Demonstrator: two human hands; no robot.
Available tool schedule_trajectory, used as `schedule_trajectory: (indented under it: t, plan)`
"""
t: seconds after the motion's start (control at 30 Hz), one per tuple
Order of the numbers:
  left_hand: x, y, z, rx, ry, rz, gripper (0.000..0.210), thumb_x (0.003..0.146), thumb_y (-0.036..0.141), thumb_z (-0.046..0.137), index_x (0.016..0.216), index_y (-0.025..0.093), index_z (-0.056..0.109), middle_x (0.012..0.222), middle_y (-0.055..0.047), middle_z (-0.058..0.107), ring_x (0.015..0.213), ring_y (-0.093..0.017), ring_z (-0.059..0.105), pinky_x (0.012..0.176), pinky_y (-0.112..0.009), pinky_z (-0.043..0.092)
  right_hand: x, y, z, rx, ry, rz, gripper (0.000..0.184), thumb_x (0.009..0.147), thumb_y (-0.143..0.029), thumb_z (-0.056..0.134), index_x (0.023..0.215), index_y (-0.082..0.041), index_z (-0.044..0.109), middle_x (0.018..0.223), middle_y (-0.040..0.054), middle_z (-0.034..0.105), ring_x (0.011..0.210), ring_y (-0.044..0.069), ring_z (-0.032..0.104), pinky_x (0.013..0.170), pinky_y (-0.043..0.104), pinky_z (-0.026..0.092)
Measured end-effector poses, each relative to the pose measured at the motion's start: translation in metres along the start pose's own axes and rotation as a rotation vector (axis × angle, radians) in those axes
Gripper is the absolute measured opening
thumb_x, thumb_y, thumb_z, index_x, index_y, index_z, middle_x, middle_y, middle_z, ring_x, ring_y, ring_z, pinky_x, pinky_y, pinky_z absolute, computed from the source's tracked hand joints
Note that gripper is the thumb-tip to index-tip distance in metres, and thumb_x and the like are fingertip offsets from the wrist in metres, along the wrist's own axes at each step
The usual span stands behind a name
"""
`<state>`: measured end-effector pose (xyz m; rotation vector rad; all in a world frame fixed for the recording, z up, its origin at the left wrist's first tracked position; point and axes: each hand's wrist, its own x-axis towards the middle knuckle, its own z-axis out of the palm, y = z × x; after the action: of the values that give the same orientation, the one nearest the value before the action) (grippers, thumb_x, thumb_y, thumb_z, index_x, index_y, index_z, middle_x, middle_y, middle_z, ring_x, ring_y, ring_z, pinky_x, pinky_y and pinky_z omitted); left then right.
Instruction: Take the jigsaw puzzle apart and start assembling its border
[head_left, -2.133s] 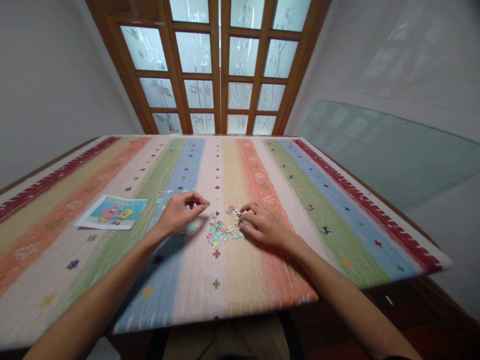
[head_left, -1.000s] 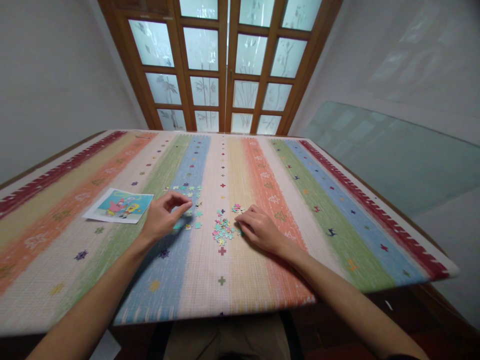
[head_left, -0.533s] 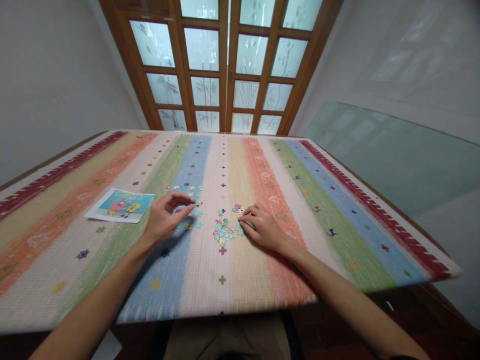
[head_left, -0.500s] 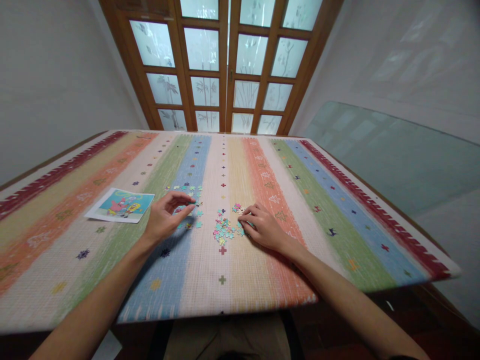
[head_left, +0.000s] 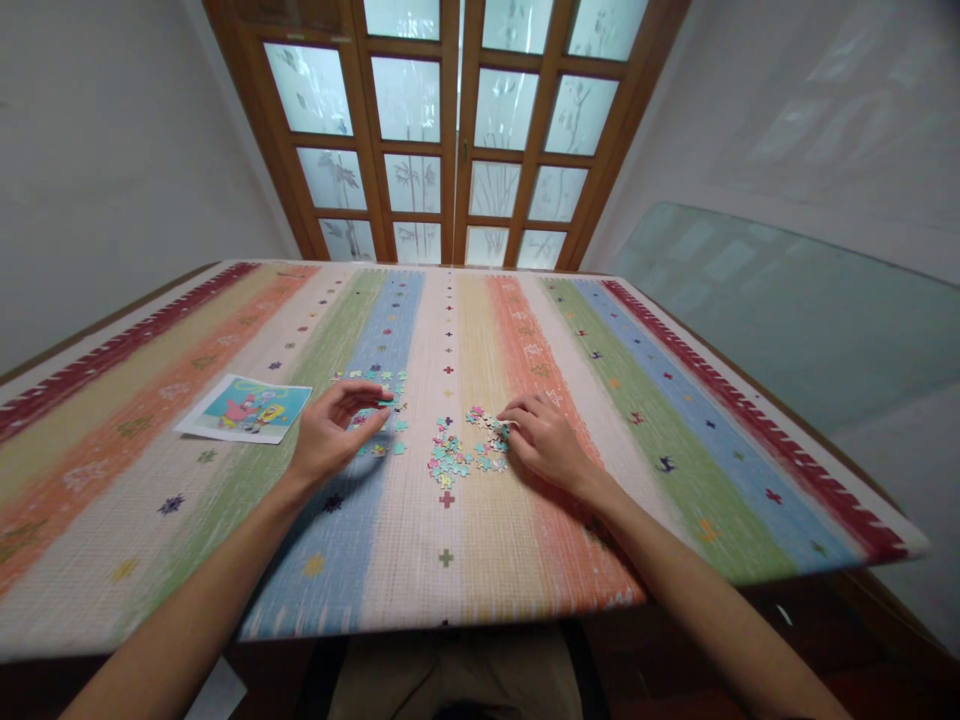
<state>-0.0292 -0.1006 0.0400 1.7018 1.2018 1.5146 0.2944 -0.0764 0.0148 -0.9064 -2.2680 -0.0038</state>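
My left hand [head_left: 335, 430] is raised over a partly assembled jigsaw puzzle [head_left: 400, 437], its thumb and index finger pinching a small teal jigsaw piece [head_left: 386, 401]. The hand hides much of the puzzle; pieces show along its top and right sides. To the right lies a loose pile of jigsaw pieces [head_left: 450, 460], mostly teal with some pink and yellow. At the right edge of this pile, my right hand [head_left: 549, 440] rests with its fingers curled together. Whatever its fingertips hold is hidden.
A printed picture of cartoon characters [head_left: 251, 408] lies left of my left hand. A striped cloth [head_left: 442, 560] covers the table. Beyond the far edge stand wooden glazed doors [head_left: 454, 130], and a glass panel [head_left: 787, 290] leans at the right wall.
My right hand has moved right and slightly away from the pile's middle, exposing more loose pieces there. My left hand stays nearly in place, with a teal piece now showing at its fingertips.
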Motion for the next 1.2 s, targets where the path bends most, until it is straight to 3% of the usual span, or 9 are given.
schedule_trajectory:
  t: [0.17, 0.33, 0.5, 0.63, 0.77, 1.0, 1.2]
  plan:
    - [0.006, 0.004, -0.009, 0.053, 0.108, 0.018, 0.034, 0.071, 0.035, 0.084, 0.096, 0.021, 0.065, 0.093, -0.006, 0.076, 0.087, -0.022, 0.075, 0.093, -0.043, 0.062, 0.000, -0.002, -0.001, -0.010, -0.005, -0.020, 0.020, 0.094, -0.012, 0.052, 0.095, -0.017, 0.071, 0.092, 0.0110, 0.070, 0.086, 0.026, 0.058, 0.079, 0.042, 0.049]
    - [0.019, 0.004, -0.040, 0.119, 0.240, -0.001, 0.032, 0.072, 0.037, 0.079, 0.096, 0.022, 0.064, 0.095, -0.006, 0.076, 0.094, -0.024, 0.074, 0.098, -0.045, 0.059, 0.000, -0.002, -0.001, -0.005, -0.014, -0.058, 0.018, 0.093, -0.011, 0.054, 0.091, -0.017, 0.071, 0.093, 0.0111, 0.070, 0.086, 0.025, 0.059, 0.079, 0.041, 0.049]
    - [0.025, -0.008, -0.068, 0.214, 0.261, -0.116, 0.038, 0.068, 0.039, 0.078, 0.097, 0.021, 0.063, 0.097, -0.006, 0.075, 0.090, -0.025, 0.073, 0.092, -0.045, 0.060, 0.000, -0.004, -0.002, 0.006, -0.008, -0.076, 0.019, 0.091, -0.009, 0.053, 0.090, -0.018, 0.070, 0.093, 0.0108, 0.069, 0.088, 0.025, 0.059, 0.079, 0.041, 0.050]
    - [0.025, -0.018, -0.078, 0.360, 0.215, -0.256, 0.036, 0.065, 0.039, 0.075, 0.095, 0.023, 0.062, 0.092, -0.004, 0.073, 0.081, -0.023, 0.072, 0.080, -0.040, 0.062, 0.000, -0.005, -0.003, 0.008, -0.024, -0.076, 0.019, 0.092, -0.009, 0.053, 0.091, -0.017, 0.071, 0.093, 0.0112, 0.069, 0.088, 0.025, 0.059, 0.079, 0.041, 0.050]
    - [0.026, -0.025, -0.083, 0.440, 0.087, -0.319, 0.034, 0.062, 0.038, 0.072, 0.090, 0.023, 0.061, 0.082, -0.005, 0.075, 0.080, -0.026, 0.073, 0.082, -0.042, 0.061, 0.000, -0.005, -0.004, 0.019, -0.043, -0.063, 0.019, 0.094, -0.012, 0.053, 0.093, -0.017, 0.071, 0.095, 0.0117, 0.069, 0.089, 0.025, 0.059, 0.081, 0.041, 0.050]
    - [0.024, -0.029, -0.082, 0.623, -0.011, -0.233, 0.024, 0.067, 0.037, 0.068, 0.087, 0.025, 0.065, 0.079, -0.005, 0.079, 0.080, -0.030, 0.075, 0.086, -0.044, 0.060, 0.001, -0.006, -0.005, 0.028, -0.082, -0.041, 0.022, 0.092, -0.012, 0.051, 0.091, -0.020, 0.072, 0.095, 0.0107, 0.069, 0.090, 0.026, 0.058, 0.081, 0.042, 0.049]
    - [0.025, -0.032, -0.077, 0.663, -0.015, -0.194, 0.020, 0.067, 0.036, 0.066, 0.084, 0.025, 0.066, 0.078, -0.005, 0.077, 0.076, -0.029, 0.073, 0.083, -0.043, 0.061, 0.002, -0.007, -0.006, 0.029, -0.066, -0.073, 0.022, 0.091, -0.010, 0.051, 0.090, -0.019, 0.071, 0.094, 0.0107, 0.069, 0.089, 0.025, 0.058, 0.079, 0.041, 0.049]
